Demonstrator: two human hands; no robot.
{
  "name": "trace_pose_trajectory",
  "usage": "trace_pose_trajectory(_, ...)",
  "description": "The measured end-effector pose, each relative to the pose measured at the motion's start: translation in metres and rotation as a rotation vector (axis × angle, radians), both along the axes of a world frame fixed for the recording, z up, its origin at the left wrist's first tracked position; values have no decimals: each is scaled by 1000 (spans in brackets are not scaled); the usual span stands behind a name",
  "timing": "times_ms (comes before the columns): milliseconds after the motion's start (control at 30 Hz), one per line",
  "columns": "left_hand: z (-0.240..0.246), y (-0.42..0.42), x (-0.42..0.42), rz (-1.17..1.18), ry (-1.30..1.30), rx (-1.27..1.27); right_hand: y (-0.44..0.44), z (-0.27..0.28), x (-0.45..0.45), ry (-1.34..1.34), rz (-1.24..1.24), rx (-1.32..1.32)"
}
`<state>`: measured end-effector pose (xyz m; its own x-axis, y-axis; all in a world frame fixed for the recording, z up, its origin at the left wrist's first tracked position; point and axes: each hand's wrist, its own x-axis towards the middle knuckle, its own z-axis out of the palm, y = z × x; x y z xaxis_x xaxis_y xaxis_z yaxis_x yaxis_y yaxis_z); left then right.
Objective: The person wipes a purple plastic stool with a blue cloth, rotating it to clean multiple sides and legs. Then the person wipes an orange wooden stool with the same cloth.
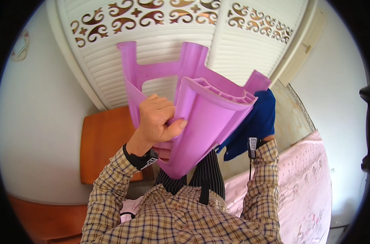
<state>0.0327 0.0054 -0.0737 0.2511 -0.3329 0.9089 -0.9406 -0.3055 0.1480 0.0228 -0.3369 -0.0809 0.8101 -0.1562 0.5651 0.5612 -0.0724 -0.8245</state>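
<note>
A purple plastic stool is held up on its side in front of me, with several of its legs pointing away. My left hand grips its near left edge, thumb over the plastic. A dark blue cloth covers most of my right hand; only a bit of skin by the wrist shows. The cloth touches the stool near its right leg and hangs down beside it. How the fingers sit under the cloth is hidden.
An orange-brown wooden seat or table stands at the left, with more brown wooden furniture at lower left. White louvred panels with scroll cut-outs rise ahead. At the right lies a pink patterned bed cover.
</note>
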Motion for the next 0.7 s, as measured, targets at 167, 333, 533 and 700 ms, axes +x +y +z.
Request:
trace_pose_trajectory(167,25,-52,4,111,-16,18,3,-12,13,67,-267,181)
trace_pose_trajectory(333,52,-95,25,224,58,91,27,17,11,56,-425,-159)
trace_pose_trajectory(533,73,-104,-17,284,107,42,35,45,-13,-195,-481,-408)
trace_pose_trajectory(700,75,-95,-49,320,96,133,18,34,-15,-157,-503,-431)
